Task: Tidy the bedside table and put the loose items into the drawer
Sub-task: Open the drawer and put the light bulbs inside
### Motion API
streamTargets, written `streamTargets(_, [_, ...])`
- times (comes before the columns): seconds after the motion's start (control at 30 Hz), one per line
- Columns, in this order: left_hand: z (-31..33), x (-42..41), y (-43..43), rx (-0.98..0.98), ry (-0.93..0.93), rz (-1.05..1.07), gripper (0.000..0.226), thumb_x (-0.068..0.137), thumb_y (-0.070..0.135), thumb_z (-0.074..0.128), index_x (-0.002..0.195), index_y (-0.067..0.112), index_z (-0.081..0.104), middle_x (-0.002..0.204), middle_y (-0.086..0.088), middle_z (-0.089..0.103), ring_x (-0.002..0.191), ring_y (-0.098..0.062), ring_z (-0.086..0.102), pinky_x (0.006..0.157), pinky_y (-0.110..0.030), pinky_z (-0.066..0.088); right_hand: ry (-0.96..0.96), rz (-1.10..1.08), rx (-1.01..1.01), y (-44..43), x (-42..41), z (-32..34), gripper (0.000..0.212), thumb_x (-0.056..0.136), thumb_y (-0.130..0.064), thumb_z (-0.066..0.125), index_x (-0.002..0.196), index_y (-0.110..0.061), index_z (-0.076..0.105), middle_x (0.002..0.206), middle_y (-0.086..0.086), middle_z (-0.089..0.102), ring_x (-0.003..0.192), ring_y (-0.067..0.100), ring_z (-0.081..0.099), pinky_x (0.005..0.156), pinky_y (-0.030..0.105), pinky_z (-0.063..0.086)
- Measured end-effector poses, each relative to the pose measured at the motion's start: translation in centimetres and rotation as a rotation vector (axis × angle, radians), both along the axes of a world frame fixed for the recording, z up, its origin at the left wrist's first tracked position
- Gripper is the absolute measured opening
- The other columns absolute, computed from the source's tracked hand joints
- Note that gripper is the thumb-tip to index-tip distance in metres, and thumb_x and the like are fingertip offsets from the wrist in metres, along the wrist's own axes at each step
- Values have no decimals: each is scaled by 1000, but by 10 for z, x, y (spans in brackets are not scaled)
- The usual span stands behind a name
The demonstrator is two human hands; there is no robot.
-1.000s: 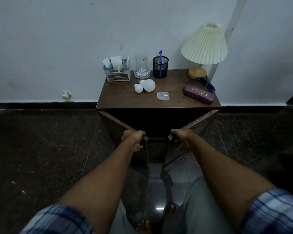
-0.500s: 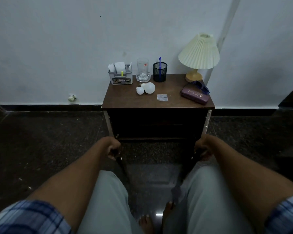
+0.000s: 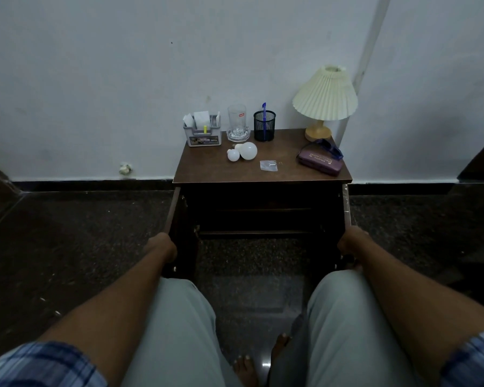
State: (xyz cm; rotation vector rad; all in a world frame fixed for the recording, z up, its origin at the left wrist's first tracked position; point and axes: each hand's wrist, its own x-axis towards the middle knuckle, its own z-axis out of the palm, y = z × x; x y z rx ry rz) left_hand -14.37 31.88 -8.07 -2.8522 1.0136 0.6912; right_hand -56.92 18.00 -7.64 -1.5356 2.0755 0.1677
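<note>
Presently your left hand (image 3: 162,245) grips the outer edge of the left cabinet door (image 3: 176,227) and your right hand (image 3: 349,243) grips the right cabinet door (image 3: 346,208), both at mid-frame, with the doors swung wide and a dark interior (image 3: 256,213) showing between them. No drawer as such can be made out; the shelf space appears to be the stowing place. On the bedside table top (image 3: 207,170), upper centre of the frame, the loose items lie untouched: two white bulbs (image 3: 243,152) touching one another, a small clear packet (image 3: 268,165) to their right, and a purple spectacle case (image 3: 319,162) with dark glasses (image 3: 329,149) resting on it, near the lamp (image 3: 324,100). Judgement: open both doors fully and evenly before letting go, so neither drifts shut. Then lift the bulbs singly; they are likely to roll.
</note>
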Motion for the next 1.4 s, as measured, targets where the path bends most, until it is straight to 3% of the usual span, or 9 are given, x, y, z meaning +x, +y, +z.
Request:
streamTargets(0.13, [2,4,9,-33,1,11,47,90,15,70,133,0,59,135,-22,62,126,-36,61,99,-39,52,20,25,-26,0,-5,-4,45,90,-10,64,133,2,58,133,22,61,123,36,61,101,45,53])
streamTargets(0.4, [15,-5,13,-118,-20,21,45,85,20,71,127,5,62,131,-20,63,122,-38,63,98,-44,54,21,-9,-46,-1,-7,-2,42,92,-10,58,132,1,59,133,21,61,124,37,59,104,47,50])
streamTargets(0.53, [34,-11,9,-229,-27,64,48,83,27,72,124,4,63,128,-22,65,118,-41,65,94,-45,55,67,-70,-171,6,10,14,51,90,-23,60,137,-5,50,136,20,59,124,37,59,100,44,49])
streamTargets(0.67, [55,-21,3,-344,-13,73,50,81,32,72,121,4,64,126,-22,67,116,-42,65,92,-44,54,81,33,-256,11,31,37,50,83,-33,70,128,-13,59,135,19,57,124,38,56,99,46,50])
streamTargets(0.97, [71,-53,-18,-567,163,-123,23,81,22,67,103,23,72,114,-7,73,112,-30,67,96,-35,54,-205,452,-321,12,90,69,35,87,-30,69,118,-15,66,120,8,66,112,26,63,96,40,54])
streamTargets(1.1, [61,-61,-33,-637,299,-254,14,84,15,67,94,24,69,88,6,71,93,-17,69,80,-27,51,-357,521,-348,10,120,72,24,88,-29,71,108,-17,71,102,0,72,100,18,68,91,33,55])
streamTargets(1.23, [47,-60,-56,-699,391,-201,14,86,14,68,90,27,70,84,7,70,85,-11,66,69,-20,49,-463,535,-401,1,148,64,18,89,-28,70,104,-19,72,94,-5,72,92,13,67,81,26,51])
streamTargets(1.4, [27,-53,-104,-764,442,-61,12,87,13,70,95,20,74,93,-1,75,93,-18,71,92,-35,57,-532,530,-483,-31,180,51,11,90,-26,69,99,-20,71,92,-7,71,90,12,66,82,30,53])
